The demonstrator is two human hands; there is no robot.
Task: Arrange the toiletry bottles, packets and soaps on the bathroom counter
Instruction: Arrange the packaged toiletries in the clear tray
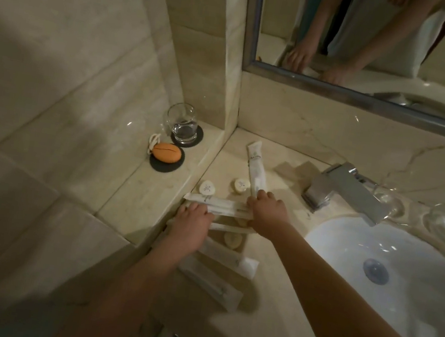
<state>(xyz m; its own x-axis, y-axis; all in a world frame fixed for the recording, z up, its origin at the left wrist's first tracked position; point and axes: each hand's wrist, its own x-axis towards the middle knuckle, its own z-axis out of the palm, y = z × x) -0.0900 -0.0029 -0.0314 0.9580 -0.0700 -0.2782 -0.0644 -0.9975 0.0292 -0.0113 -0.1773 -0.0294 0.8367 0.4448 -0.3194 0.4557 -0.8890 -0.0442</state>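
Long white packets (220,203) lie side by side on the beige counter (272,269) left of the sink. My left hand (190,228) rests on their left ends, my right hand (266,214) on their right ends, each with fingers bent over the packets. A white tube (255,167) lies angled toward the corner, its near end touching my right fingers. Two round wrapped soaps (207,187) (240,185) sit behind the packets, and another soap (232,240) lies between my arms. More packets (226,259) (212,281) lie nearer me, partly under my left forearm.
A raised ledge (134,201) on the left holds a drinking glass (181,127) and an orange soap (167,153), each on a dark coaster. The white sink basin (403,270) and chrome faucet (345,192) are at right, with an upturned glass (444,224). A mirror (380,47) hangs behind.
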